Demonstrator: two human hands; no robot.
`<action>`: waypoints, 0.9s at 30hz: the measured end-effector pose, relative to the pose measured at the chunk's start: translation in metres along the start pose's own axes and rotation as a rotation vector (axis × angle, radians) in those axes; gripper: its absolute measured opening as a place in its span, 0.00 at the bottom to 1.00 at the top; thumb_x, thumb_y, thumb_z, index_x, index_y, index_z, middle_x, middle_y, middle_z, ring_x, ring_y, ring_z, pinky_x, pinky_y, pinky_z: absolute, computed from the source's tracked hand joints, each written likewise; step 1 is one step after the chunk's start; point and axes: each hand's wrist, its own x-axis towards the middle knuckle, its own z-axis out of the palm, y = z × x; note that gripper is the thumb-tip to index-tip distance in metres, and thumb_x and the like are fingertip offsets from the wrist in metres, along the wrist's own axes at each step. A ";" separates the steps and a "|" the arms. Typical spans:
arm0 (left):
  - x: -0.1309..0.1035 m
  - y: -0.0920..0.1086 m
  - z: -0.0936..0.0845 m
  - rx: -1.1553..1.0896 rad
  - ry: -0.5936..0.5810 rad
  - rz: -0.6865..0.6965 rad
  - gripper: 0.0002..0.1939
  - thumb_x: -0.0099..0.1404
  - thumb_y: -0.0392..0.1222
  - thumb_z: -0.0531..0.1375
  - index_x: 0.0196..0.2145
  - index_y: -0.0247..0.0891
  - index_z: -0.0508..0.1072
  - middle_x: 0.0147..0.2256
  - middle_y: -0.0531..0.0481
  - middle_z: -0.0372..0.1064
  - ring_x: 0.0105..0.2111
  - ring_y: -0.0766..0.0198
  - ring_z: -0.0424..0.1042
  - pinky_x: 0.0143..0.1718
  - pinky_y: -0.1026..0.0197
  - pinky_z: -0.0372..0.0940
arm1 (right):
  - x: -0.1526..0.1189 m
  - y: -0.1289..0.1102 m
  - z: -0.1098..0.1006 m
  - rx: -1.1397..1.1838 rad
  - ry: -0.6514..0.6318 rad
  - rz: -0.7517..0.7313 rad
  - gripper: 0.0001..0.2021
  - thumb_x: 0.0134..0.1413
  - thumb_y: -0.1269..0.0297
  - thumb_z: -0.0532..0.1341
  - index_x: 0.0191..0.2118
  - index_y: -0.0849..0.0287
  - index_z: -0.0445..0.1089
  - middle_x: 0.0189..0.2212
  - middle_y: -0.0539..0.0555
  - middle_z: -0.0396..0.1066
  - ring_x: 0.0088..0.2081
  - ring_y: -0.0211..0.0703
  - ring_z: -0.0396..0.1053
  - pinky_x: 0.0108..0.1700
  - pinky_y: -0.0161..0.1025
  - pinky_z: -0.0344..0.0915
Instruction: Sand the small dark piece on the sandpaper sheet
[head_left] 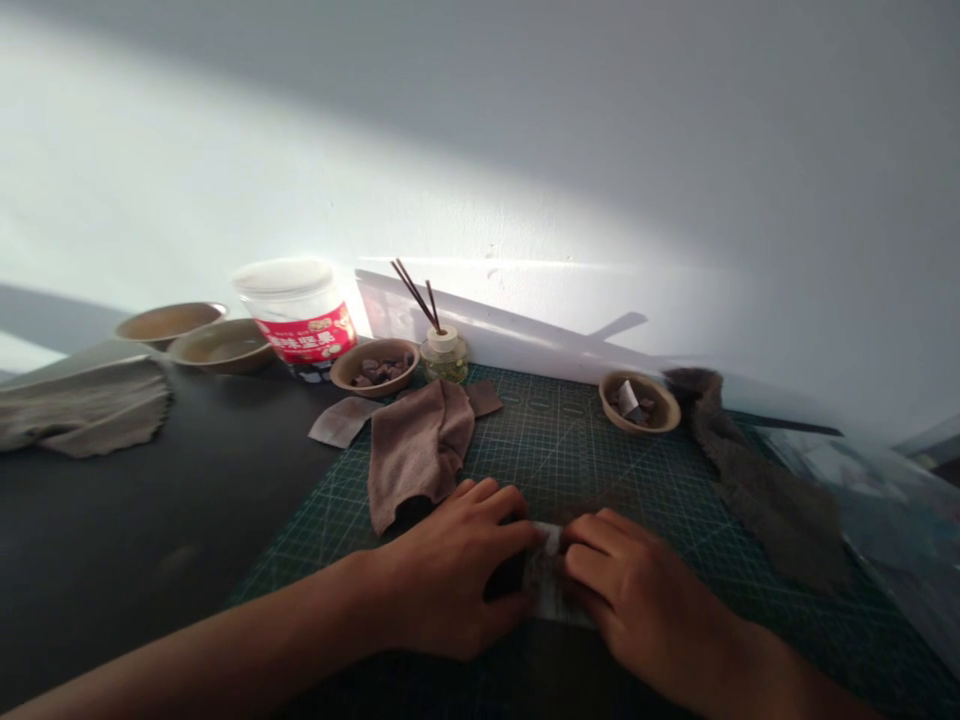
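A small pale grey sheet [551, 595], with darker smudges on it, lies flat between my hands on the green cutting mat [577, 460]. My left hand [457, 565] comes in from the left, with its thumb and bent fingertips on the sheet's left edge. At the right side of the sheet, my right hand [637, 595] has its fingers curled together and pressed down; whatever is under them is hidden, and the hand is slightly blurred. A crumpled brown cloth [420, 440] lies just beyond my left hand.
Behind stand a bowl of dark reddish pieces [377, 368], a reed diffuser [445, 355], a lidded plastic tub [304, 320] and another small bowl [641, 405]. A dark cloth [772, 500] lies right, a grey cloth [82, 405] left. Two shallow bowls [225, 345] sit back left, before the wall.
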 end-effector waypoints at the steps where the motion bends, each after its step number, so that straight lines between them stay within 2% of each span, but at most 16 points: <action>1: 0.000 -0.002 0.000 -0.011 -0.003 0.004 0.19 0.60 0.46 0.66 0.49 0.44 0.73 0.46 0.47 0.66 0.45 0.51 0.66 0.50 0.45 0.61 | 0.000 0.000 0.000 -0.018 0.011 0.010 0.12 0.58 0.83 0.61 0.35 0.57 0.68 0.38 0.50 0.70 0.41 0.46 0.66 0.43 0.44 0.63; 4: 0.000 -0.005 0.000 -0.026 -0.004 0.007 0.19 0.61 0.47 0.67 0.49 0.45 0.73 0.47 0.47 0.65 0.45 0.51 0.65 0.50 0.44 0.61 | 0.002 -0.001 -0.001 0.023 -0.003 0.016 0.12 0.57 0.85 0.61 0.33 0.58 0.68 0.37 0.50 0.70 0.41 0.45 0.66 0.43 0.42 0.62; 7: 0.000 -0.007 0.001 -0.027 -0.006 0.006 0.19 0.61 0.48 0.67 0.49 0.44 0.73 0.47 0.47 0.64 0.45 0.50 0.64 0.50 0.43 0.61 | 0.007 0.001 -0.003 0.124 -0.053 -0.057 0.12 0.56 0.84 0.63 0.32 0.58 0.69 0.37 0.49 0.70 0.40 0.41 0.68 0.42 0.38 0.63; 12: 0.001 -0.008 0.002 -0.032 -0.005 0.012 0.21 0.60 0.48 0.68 0.50 0.44 0.72 0.47 0.47 0.64 0.46 0.50 0.64 0.50 0.43 0.61 | 0.014 0.010 -0.014 0.046 -0.007 -0.055 0.09 0.59 0.79 0.63 0.32 0.59 0.68 0.33 0.50 0.70 0.39 0.43 0.67 0.42 0.40 0.61; 15: 0.001 -0.009 0.001 -0.024 -0.014 0.007 0.22 0.61 0.49 0.68 0.51 0.44 0.72 0.48 0.47 0.64 0.46 0.50 0.64 0.51 0.43 0.61 | 0.013 0.012 -0.016 0.093 -0.095 -0.157 0.10 0.56 0.81 0.64 0.33 0.58 0.68 0.34 0.49 0.71 0.38 0.41 0.67 0.41 0.38 0.61; 17: 0.001 -0.009 0.001 -0.018 -0.019 0.008 0.21 0.61 0.50 0.68 0.50 0.44 0.72 0.47 0.47 0.64 0.45 0.50 0.64 0.50 0.43 0.61 | 0.013 0.013 -0.016 0.049 -0.084 -0.196 0.09 0.56 0.80 0.64 0.34 0.58 0.69 0.36 0.49 0.72 0.39 0.42 0.68 0.42 0.39 0.60; 19: 0.001 -0.009 0.002 -0.013 -0.023 0.004 0.21 0.61 0.51 0.68 0.49 0.44 0.72 0.47 0.47 0.64 0.45 0.50 0.64 0.50 0.43 0.61 | 0.015 0.014 -0.017 -0.012 -0.040 -0.134 0.07 0.58 0.78 0.63 0.33 0.58 0.69 0.35 0.50 0.72 0.39 0.43 0.67 0.43 0.41 0.60; 21: 0.002 -0.009 0.001 -0.015 -0.025 0.002 0.22 0.61 0.51 0.68 0.50 0.44 0.72 0.48 0.47 0.64 0.46 0.50 0.64 0.50 0.43 0.61 | 0.015 0.015 -0.020 -0.013 -0.062 -0.069 0.08 0.60 0.77 0.62 0.31 0.58 0.68 0.33 0.49 0.71 0.37 0.41 0.67 0.41 0.40 0.59; 24: 0.002 -0.008 0.001 -0.015 -0.027 0.007 0.22 0.62 0.51 0.67 0.51 0.44 0.72 0.48 0.46 0.64 0.46 0.49 0.64 0.51 0.43 0.61 | 0.013 0.012 -0.022 0.059 -0.169 -0.128 0.08 0.57 0.78 0.63 0.32 0.57 0.68 0.33 0.47 0.71 0.36 0.38 0.68 0.40 0.37 0.58; 27: 0.003 -0.008 0.000 -0.008 -0.031 0.013 0.20 0.61 0.51 0.67 0.49 0.42 0.72 0.47 0.46 0.64 0.46 0.50 0.64 0.50 0.43 0.61 | 0.012 0.009 -0.019 0.037 -0.114 -0.147 0.07 0.58 0.77 0.64 0.34 0.57 0.69 0.36 0.48 0.72 0.38 0.40 0.68 0.41 0.39 0.59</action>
